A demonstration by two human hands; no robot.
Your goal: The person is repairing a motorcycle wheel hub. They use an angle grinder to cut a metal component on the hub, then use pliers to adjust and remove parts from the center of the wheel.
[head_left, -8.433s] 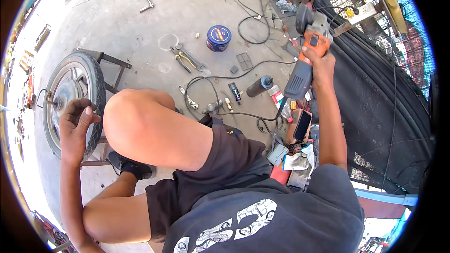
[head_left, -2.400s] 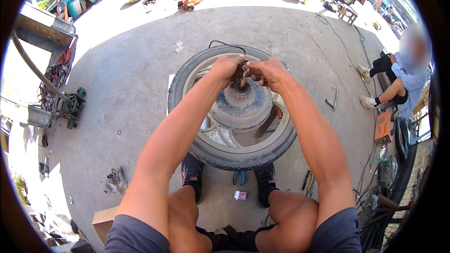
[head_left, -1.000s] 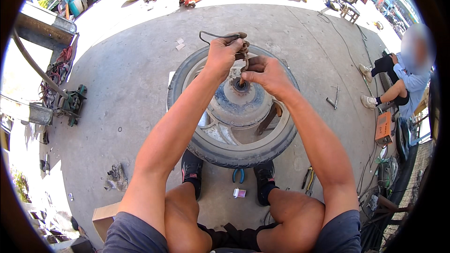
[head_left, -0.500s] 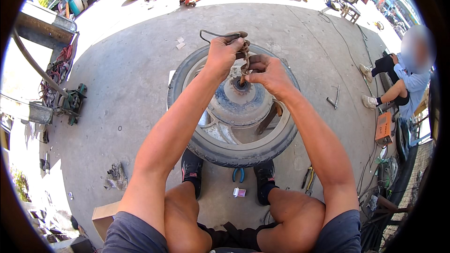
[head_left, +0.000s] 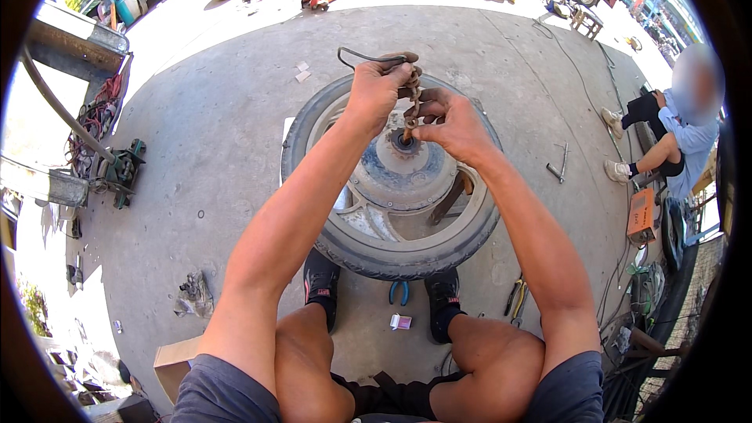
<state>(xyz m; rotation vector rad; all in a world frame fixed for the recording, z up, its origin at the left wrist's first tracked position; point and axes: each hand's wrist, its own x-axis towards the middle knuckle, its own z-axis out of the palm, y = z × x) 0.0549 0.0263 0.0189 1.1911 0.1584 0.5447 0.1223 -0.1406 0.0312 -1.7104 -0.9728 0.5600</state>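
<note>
A wheel with a black tyre (head_left: 392, 266) and a grey metal hub (head_left: 395, 186) lies flat before me, its axle (head_left: 407, 136) pointing up. Above the axle my left hand (head_left: 378, 92) pinches a thin black cable (head_left: 356, 52), which loops out to the left. Several rusty nuts and washers (head_left: 414, 100) hang stacked below those fingers, apparently strung on the cable. My right hand (head_left: 453, 127) is closed around the lower rusty pieces, thumb and fingertips just above the axle's end. Fingers partly hide the exact parts held.
Blue-handled pliers (head_left: 399, 293) and a small pink-and-white box (head_left: 400, 321) lie between my shoes. Yellow-handled pliers (head_left: 517, 298) and a metal wrench (head_left: 559, 164) are to the right. A seated person (head_left: 680, 125) is at the far right, near an orange box (head_left: 642, 215). A machine (head_left: 121, 172) stands left.
Both hands have shifted very slightly to the right with the cable and rusty parts. The right fingers have spread a little while their grip stays near the axle.
</note>
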